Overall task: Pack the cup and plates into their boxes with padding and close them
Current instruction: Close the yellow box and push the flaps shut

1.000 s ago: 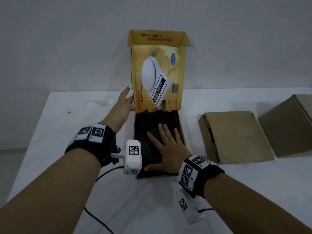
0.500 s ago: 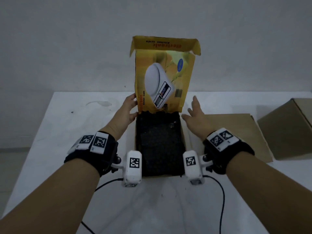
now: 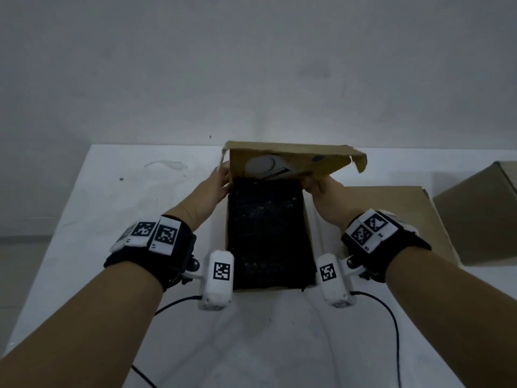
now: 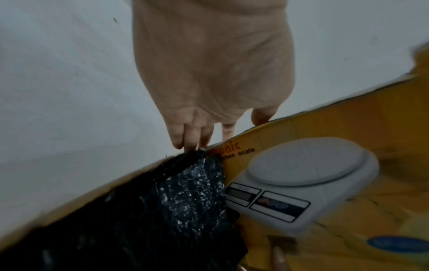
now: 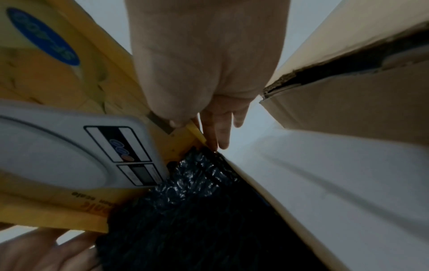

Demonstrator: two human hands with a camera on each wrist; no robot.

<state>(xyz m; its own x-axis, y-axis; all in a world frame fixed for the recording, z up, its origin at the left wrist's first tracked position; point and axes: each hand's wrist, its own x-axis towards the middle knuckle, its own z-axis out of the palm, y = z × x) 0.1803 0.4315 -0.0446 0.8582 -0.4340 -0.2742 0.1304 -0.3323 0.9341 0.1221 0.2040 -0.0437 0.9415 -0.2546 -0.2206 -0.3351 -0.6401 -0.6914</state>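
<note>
Padding (image 3: 268, 233) in box (image 3: 307, 219) — lid (image 3: 293, 161) above

A yellow kitchen-scale box (image 3: 307, 228) sits mid-frame on the white counter (image 3: 112, 208), filled to the brim with black bubble-wrap padding (image 3: 265, 233). Its hinged lid (image 3: 291, 163), printed with a white scale, tilts forward over the far end, half lowered.

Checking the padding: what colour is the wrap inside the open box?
Black, with a shiny bubbled texture; the left wrist view shows it best.

The right hand (image 5: 204, 73) pinches the yellow lid's (image 5: 69, 77) edge above black padding (image 5: 197, 210), a brown box (image 5: 359, 106) at right.
</note>
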